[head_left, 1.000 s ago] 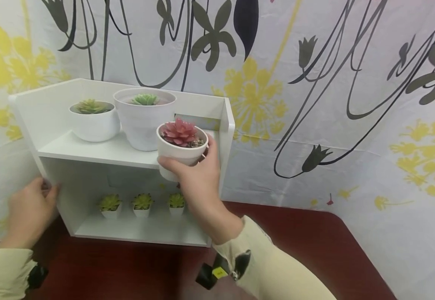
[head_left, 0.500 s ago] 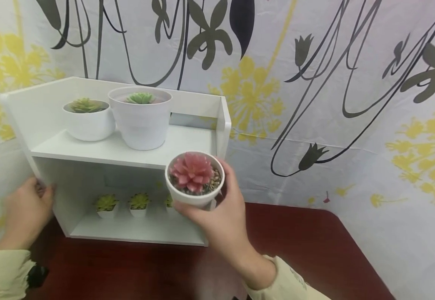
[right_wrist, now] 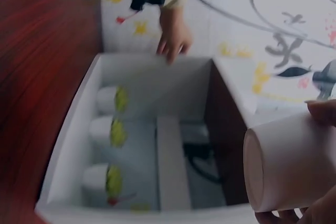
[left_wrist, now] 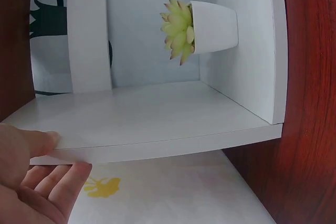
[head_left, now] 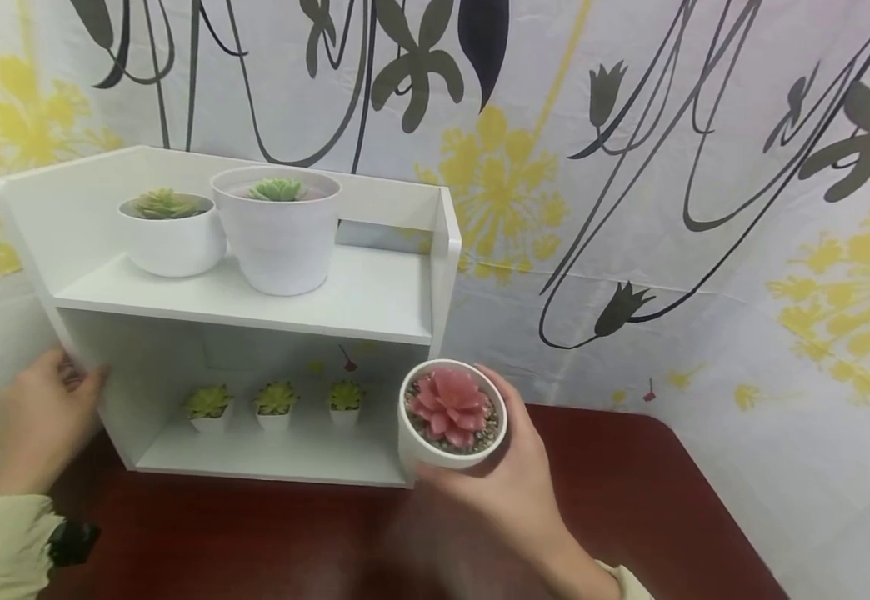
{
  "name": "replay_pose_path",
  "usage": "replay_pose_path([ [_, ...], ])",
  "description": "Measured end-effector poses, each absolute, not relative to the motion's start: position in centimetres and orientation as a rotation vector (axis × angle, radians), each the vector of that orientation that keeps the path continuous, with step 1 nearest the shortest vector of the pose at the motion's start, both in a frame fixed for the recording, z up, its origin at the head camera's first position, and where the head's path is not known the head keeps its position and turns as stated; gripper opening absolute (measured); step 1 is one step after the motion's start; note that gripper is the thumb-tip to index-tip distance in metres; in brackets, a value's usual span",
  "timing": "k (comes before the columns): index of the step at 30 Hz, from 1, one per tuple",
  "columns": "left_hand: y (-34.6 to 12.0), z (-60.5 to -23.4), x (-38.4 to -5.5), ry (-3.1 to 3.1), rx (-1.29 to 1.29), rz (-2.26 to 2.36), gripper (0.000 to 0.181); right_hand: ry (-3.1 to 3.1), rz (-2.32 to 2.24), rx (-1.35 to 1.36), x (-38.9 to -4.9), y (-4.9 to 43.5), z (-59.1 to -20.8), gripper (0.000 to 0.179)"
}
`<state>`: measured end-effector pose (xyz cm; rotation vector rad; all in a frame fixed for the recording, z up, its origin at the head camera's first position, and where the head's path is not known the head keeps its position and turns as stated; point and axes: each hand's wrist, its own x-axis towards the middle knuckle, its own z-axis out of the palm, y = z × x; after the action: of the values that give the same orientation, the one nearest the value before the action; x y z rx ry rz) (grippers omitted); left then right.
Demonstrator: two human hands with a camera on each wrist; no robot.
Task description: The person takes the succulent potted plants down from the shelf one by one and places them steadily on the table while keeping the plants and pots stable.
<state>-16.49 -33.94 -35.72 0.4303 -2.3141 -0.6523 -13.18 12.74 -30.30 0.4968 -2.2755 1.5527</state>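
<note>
My right hand holds a white pot with a pink succulent, thumb on the near side and fingers round the far side. The pot is off the shelf, in front of the shelf's lower right corner; the right wrist view shows its round base and the white pot wall. My left hand pinches the left side panel of the white two-tier shelf. In the left wrist view the thumb of the left hand lies on the panel's inner face, with the fingers on the outer face.
On the upper tier stand a low white pot and a taller white pot, each with a green succulent. Three small potted succulents line the lower tier. The shelf stands on a dark red table against a patterned cloth.
My right hand has carried the pink succulent's pot from the upper tier's right side forward, down and to the right. The left hand has stayed on the side panel.
</note>
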Motion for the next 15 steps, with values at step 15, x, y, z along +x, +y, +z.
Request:
replay_pose_path([
  [15,-34.0,-35.9,-16.5,-2.305,0.428,-0.674,0.030,-2.464,1.418,0.212,-15.9,16.4,-35.4,0.093],
])
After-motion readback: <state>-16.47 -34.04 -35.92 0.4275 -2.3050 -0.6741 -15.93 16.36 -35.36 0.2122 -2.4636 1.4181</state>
